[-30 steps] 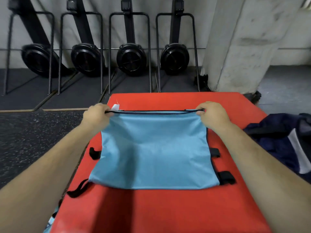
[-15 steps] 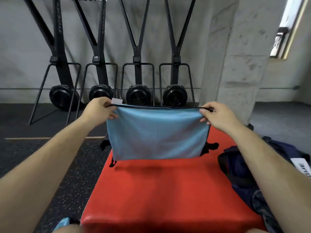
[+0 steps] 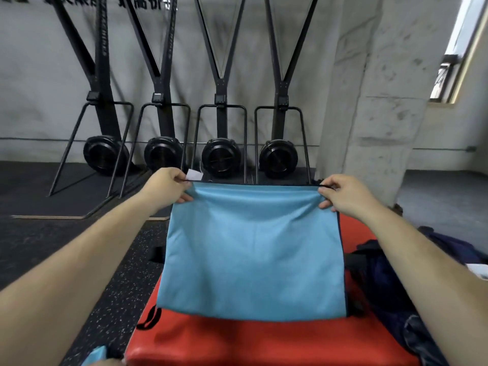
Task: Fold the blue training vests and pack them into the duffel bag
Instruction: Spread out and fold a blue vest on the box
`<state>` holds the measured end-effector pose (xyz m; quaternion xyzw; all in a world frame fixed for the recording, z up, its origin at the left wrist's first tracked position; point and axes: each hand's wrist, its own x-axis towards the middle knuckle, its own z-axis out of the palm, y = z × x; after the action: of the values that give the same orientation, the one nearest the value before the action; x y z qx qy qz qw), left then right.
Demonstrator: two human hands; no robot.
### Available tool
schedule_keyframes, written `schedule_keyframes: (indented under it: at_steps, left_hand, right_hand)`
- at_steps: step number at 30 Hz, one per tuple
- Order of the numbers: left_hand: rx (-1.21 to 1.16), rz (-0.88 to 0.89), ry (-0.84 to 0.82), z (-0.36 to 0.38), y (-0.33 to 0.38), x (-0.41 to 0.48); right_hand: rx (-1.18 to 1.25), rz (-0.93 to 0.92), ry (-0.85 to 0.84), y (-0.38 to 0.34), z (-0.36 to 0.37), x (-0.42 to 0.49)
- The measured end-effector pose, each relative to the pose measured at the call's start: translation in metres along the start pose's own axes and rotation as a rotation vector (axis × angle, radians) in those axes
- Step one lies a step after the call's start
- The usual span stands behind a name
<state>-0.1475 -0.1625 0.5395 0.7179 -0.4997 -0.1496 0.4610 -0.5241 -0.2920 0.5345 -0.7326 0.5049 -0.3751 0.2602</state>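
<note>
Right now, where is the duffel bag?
In the head view the duffel bag sits low on the right, beside the right edge of the red mat, next to the held-up blue vest.

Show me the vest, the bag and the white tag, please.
vest (image 3: 250, 249): head view, middle of the blue panel.
bag (image 3: 383, 281): head view, dark fabric near its opening.
tag (image 3: 194, 175): head view, centre of the white label.

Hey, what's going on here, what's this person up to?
A person is holding a blue training vest up by its top corners, the left hand pinching one corner and the right hand the other. It hangs flat over a red pad. The dark duffel bag sits to the right of the pad; this vest isn't in it yet.
</note>
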Motion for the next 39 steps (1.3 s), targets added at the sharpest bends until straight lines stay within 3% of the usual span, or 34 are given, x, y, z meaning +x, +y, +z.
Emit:
schedule_keyframes:
  at_steps: [3, 8, 11, 15, 21, 24, 28, 39]
  left_hand:
    - [-0.048, 0.004, 0.072, 0.01, -0.017, 0.015]
    - [-0.072, 0.206, 0.262, 0.014, -0.024, 0.016]
    - [-0.093, 0.256, 0.224, 0.025, -0.04, -0.007]
    - [0.083, 0.222, 0.176, 0.076, -0.118, -0.051]
    - [0.408, 0.177, -0.079, 0.142, -0.226, -0.116]
    - [0.589, 0.284, 0.014, 0.145, -0.228, -0.126]
    - [0.577, 0.491, -0.106, 0.146, -0.224, -0.128]
    - [0.597, 0.436, -0.16, 0.144, -0.211, -0.144]
  right_hand:
    - [0.011, -0.049, 0.069, 0.008, 0.018, 0.014]
    - [-0.056, -0.251, 0.32, 0.008, 0.026, 0.018]
    - [-0.037, -0.287, 0.381, 0.036, 0.037, 0.0]
    - [-0.077, -0.207, 0.285, 0.115, 0.094, -0.061]
    - [-0.523, 0.08, -0.117, 0.192, 0.16, -0.13]
    - [-0.67, -0.067, -0.031, 0.187, 0.163, -0.138]
    - [-0.727, -0.193, -0.092, 0.181, 0.169, -0.141]
    - [-0.799, -0.159, -0.095, 0.175, 0.163, -0.162]
